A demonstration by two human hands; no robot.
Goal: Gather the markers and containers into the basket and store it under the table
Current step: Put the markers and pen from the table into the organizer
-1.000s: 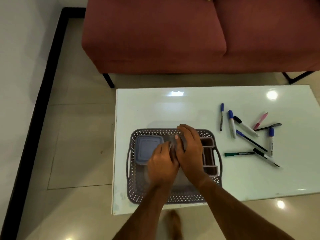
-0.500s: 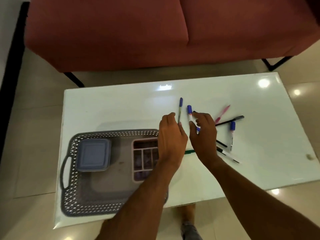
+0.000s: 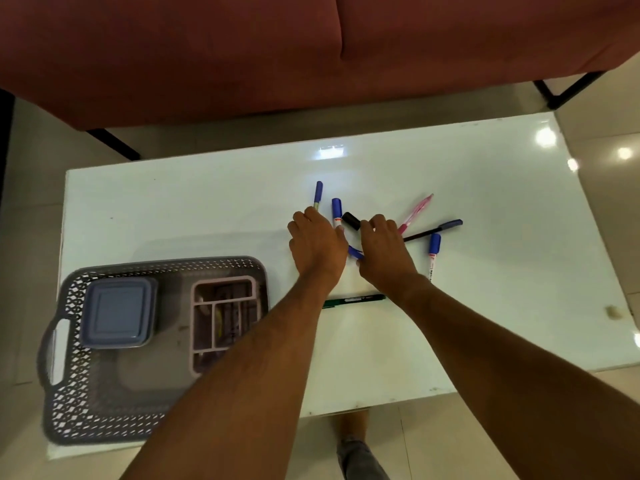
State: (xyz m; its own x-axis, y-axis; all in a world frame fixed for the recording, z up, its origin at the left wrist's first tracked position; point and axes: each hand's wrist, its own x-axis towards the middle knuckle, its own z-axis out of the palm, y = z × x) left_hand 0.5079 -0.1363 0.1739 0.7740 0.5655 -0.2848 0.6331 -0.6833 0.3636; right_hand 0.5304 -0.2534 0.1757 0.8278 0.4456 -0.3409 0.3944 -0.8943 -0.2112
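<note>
Several markers and pens lie scattered in the middle of the white table [image 3: 502, 306]. My left hand [image 3: 317, 244] rests palm down over the lower end of a thin blue pen [image 3: 318, 192] and beside a blue-capped marker [image 3: 336, 211]. My right hand [image 3: 384, 251] covers a black-capped marker [image 3: 351, 220], fingers curled onto it. A blue marker [image 3: 355, 252] shows between the hands. Whether either hand grips anything is hidden. The grey basket [image 3: 69, 393] at the table's left holds a blue lidded container [image 3: 117, 311] and a pink divided organiser [image 3: 225, 317].
To the right of my right hand lie a pink pen [image 3: 417, 211], a dark pen [image 3: 436, 230] and a white marker with a blue cap [image 3: 433, 252]. A green marker [image 3: 353, 300] lies under my forearms. A red sofa [image 3: 311, 46] stands behind the table.
Both hands left the basket and moved right to the markers. They now rest down on them, and the view has shifted right.
</note>
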